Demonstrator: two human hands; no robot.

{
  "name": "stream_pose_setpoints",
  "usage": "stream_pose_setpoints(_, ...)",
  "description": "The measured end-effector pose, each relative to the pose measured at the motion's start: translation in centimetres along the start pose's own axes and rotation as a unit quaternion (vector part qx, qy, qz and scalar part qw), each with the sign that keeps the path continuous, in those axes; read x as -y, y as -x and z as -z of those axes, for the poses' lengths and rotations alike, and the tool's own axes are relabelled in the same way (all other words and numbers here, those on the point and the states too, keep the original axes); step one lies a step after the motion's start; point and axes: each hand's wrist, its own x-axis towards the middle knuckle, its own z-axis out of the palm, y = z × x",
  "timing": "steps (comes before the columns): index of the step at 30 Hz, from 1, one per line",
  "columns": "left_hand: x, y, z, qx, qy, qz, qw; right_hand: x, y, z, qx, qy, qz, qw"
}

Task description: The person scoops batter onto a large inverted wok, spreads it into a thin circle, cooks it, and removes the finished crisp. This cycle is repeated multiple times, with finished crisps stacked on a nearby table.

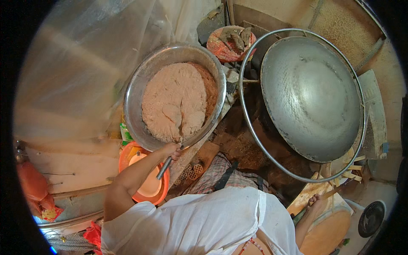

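Note:
At the left of the middle, a large metal basin [135, 91] holds a thick pinkish-beige batter [174, 97], creased near its front. My left hand [172, 151] is at the basin's near rim, its fingers closed round a grey tool handle [163, 169]. The working end of that tool cannot be made out. Far to the right and low, my right hand [313, 199] is closed on a flat wooden stick [330, 194] that points up and right. Beyond it stands a big round domed griddle [310, 95], bare on top, with a metal ring [250, 127] around it.
An orange basin [162, 193] with a paler bowl inside stands below the batter basin. Behind is a red bag [227, 44] with lumpy grey-brown stuff. A round tan disc [329, 231] and a black fan-like object [371, 219] lie at lower right. Honeycomb briquettes [192, 171] sit below.

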Motion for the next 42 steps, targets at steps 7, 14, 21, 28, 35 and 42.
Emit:
stream_pose_setpoints(7,0.7,-2.2,-3.1,0.402,0.356,-0.042,0.842,-0.1,2.0,-6.4,-0.061,-0.030,0.059,0.996)
stream_pose_setpoints(14,-3.3,5.1,-6.4,0.253,0.246,-0.308,0.883,0.8,6.9,-8.8,-0.165,0.011,0.189,0.968)
stream_pose_setpoints(21,-12.0,8.4,-12.6,0.006,-0.010,-0.537,0.843,1.7,14.2,-12.8,-0.080,-0.028,0.297,0.951)
stream_pose_setpoints(28,-14.4,5.7,-28.4,-0.091,-0.344,-0.743,0.567,-0.8,13.7,-10.4,0.119,0.099,0.204,0.966)
stream_pose_setpoints(35,-11.1,-3.9,-41.2,-0.028,-0.567,-0.627,0.533,1.4,14.0,-8.7,0.131,0.125,0.187,0.966)
stream_pose_setpoints(42,-10.8,-4.2,-33.2,0.020,-0.020,-0.650,0.759,7.7,15.0,-10.4,0.144,0.072,0.226,0.961)
